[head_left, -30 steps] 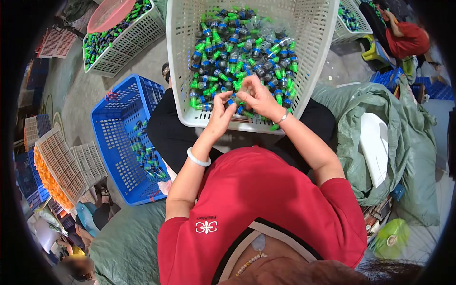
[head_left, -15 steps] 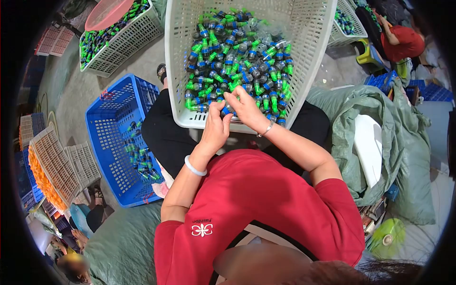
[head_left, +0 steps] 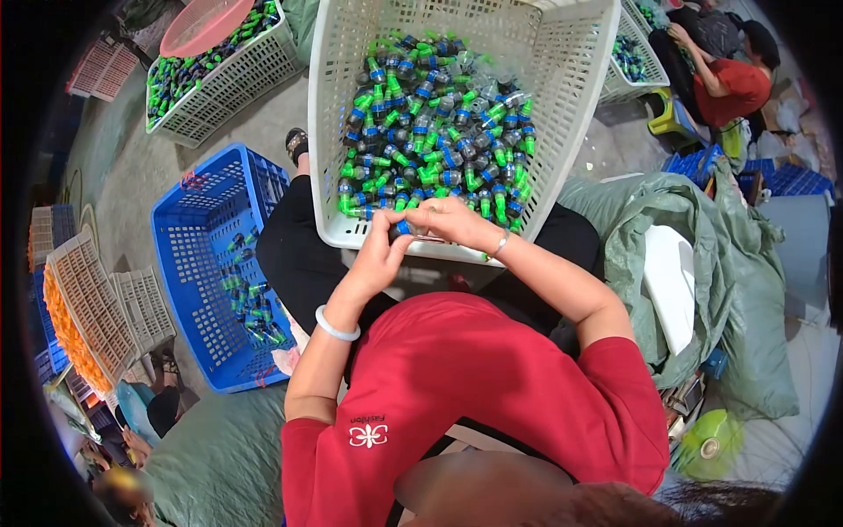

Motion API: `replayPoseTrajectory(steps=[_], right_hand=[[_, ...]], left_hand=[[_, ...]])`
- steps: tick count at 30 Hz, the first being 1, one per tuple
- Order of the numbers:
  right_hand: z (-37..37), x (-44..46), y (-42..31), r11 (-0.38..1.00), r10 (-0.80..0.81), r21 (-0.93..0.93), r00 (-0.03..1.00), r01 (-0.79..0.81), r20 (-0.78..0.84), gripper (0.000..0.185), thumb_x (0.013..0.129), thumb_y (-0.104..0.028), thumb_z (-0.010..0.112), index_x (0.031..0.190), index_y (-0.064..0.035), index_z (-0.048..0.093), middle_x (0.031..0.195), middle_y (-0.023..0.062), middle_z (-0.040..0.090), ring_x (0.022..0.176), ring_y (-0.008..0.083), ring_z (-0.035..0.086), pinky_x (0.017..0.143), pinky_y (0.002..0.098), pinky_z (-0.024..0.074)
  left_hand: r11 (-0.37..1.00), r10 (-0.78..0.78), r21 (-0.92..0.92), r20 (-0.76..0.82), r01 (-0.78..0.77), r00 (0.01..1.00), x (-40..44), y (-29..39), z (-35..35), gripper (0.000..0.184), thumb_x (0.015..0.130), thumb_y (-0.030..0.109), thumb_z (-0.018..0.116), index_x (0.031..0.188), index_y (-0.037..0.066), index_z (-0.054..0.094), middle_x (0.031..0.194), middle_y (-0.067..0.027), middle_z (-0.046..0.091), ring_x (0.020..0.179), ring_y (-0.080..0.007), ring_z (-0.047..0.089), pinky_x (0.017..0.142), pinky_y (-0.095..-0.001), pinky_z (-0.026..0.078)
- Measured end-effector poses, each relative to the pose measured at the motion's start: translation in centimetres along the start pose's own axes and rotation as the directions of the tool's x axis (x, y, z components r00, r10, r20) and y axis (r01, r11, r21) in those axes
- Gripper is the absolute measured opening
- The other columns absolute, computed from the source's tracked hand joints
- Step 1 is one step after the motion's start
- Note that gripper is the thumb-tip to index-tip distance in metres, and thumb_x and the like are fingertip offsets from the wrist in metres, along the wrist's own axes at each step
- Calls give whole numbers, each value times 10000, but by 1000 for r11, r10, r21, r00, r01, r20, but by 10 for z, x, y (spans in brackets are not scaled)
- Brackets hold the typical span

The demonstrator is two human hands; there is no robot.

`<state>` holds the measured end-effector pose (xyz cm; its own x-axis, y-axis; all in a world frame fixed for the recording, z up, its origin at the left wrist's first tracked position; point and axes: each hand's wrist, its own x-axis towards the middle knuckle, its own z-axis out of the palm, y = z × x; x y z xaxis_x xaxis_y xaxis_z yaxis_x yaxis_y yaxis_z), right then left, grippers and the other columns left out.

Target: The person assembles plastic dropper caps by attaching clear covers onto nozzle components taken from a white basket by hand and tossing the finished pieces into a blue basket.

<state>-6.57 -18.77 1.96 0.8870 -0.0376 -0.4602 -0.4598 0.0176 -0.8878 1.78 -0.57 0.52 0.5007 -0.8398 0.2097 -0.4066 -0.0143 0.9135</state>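
Note:
A white basket [head_left: 332,132] stands between the knees, with a heap of small dark bottles [head_left: 439,132] with green tops and blue bands inside. Over its near rim both hands meet around one small blue-banded bottle [head_left: 403,227]. My left hand [head_left: 379,255] has thumb and forefinger closed on that bottle from the left. From the right, my right hand [head_left: 452,223] is pinched at the same bottle's upper end; its fingertips partly cover the piece. Left of the legs, a blue basket [head_left: 189,290] holds several similar bottles [head_left: 253,299].
Another white basket [head_left: 215,101] of bottles, with a pink basin [head_left: 204,25], is at the upper left. Green sacks [head_left: 711,263] lie on the right. A co-worker [head_left: 733,83] sits at the upper right, another person [head_left: 127,492] at the lower left. Orange-filled crates [head_left: 101,303] stand left.
Both hands have moved down and slightly left with the bottle, staying together at the near rim. The whole view has shifted a little. The co-worker at the upper right shows more fully.

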Motion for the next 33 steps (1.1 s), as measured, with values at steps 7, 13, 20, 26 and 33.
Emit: replayPoseTrajectory(steps=[7, 13, 20, 26, 33], right_hand=[[-10, 17, -4, 768, -243, -603, 969, 216, 38, 464, 863, -435, 633, 1154, -76, 585, 932, 125, 650, 780, 262, 637, 688, 374, 497], [-123, 83, 13, 399, -491, -881, 753, -252, -438, 409, 853, -287, 617, 1198, -92, 517, 1091, 186, 576, 856, 384, 636, 716, 456, 535], [-182, 124, 44, 190, -546, -929, 753, -317, -368, 295, 826, -135, 586, 1105, -73, 515, 977, 192, 590, 760, 383, 643, 615, 459, 540], [-177, 94, 31, 442, -766, -897, 521, 3, -376, 173, 849, -60, 530, 1019, -76, 555, 841, 153, 610, 758, 297, 653, 633, 399, 512], [-77, 14, 34, 943, -300, -58, 765, 326, -571, 237, 910, -33, 457, 1076, -91, 616, 733, -3, 532, 474, 39, 426, 422, 179, 326]], left_hand=[[970, -196, 125, -106, 208, 975, -31, 3, -26, 362, 858, 34, 613, 1182, -12, 459, 1058, -156, 517, 959, -280, 545, 873, -341, 446], [603, -23, 501, -767, 621, 641, -121, -73, -138, 381, 825, 38, 624, 1190, -2, 523, 1117, -185, 558, 1003, -326, 553, 873, -385, 450], [675, -39, 585, -581, 450, 813, -81, -32, -93, 239, 815, 37, 621, 1053, 12, 617, 968, -152, 620, 921, -316, 581, 832, -397, 452], [676, -60, 719, -165, 162, 984, 3, -60, -24, 321, 788, 23, 609, 1106, 59, 587, 944, -142, 565, 912, -323, 585, 769, -402, 496], [281, -350, 906, -212, 318, 913, 54, -124, -6, 454, 808, 20, 570, 1248, 53, 465, 1009, -150, 522, 851, -325, 621, 666, -364, 556]])
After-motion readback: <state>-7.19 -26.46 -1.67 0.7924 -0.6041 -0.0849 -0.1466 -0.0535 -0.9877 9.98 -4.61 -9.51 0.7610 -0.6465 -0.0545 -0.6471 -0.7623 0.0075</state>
